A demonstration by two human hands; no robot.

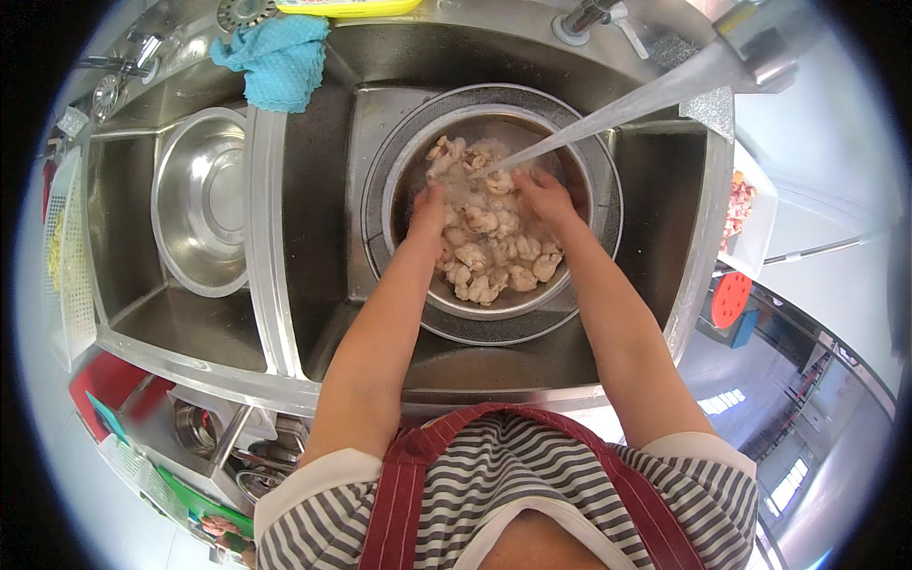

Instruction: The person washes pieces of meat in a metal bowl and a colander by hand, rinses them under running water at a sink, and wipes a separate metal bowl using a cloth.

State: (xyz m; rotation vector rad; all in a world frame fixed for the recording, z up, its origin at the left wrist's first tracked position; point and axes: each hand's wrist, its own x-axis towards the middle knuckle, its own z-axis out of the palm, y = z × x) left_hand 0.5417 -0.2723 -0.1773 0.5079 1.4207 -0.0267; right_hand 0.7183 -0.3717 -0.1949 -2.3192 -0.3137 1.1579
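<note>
A metal bowl [581, 187] full of water and pale chicken pieces [491, 221] rests on a wide mesh strainer [491, 333] in the right sink basin. Water streams [556, 142] into it from a faucet at the upper right. My left hand [427, 214] is at the bowl's left side, partly under water and against the chicken; its fingertips are hidden. On the right side of the bowl, my right hand [545, 196] touches the pieces near the stream, fingers partly hidden by water. Whether either hand grips a piece does not show.
An empty metal bowl [206, 203] sits in the left basin. A blue cloth [285, 60] hangs over the divider's far end. White perforated baskets [71, 285] stand far left. A white tray [762, 221] with diced pinkish food lies beyond the right rim, near a red perforated disc [731, 300].
</note>
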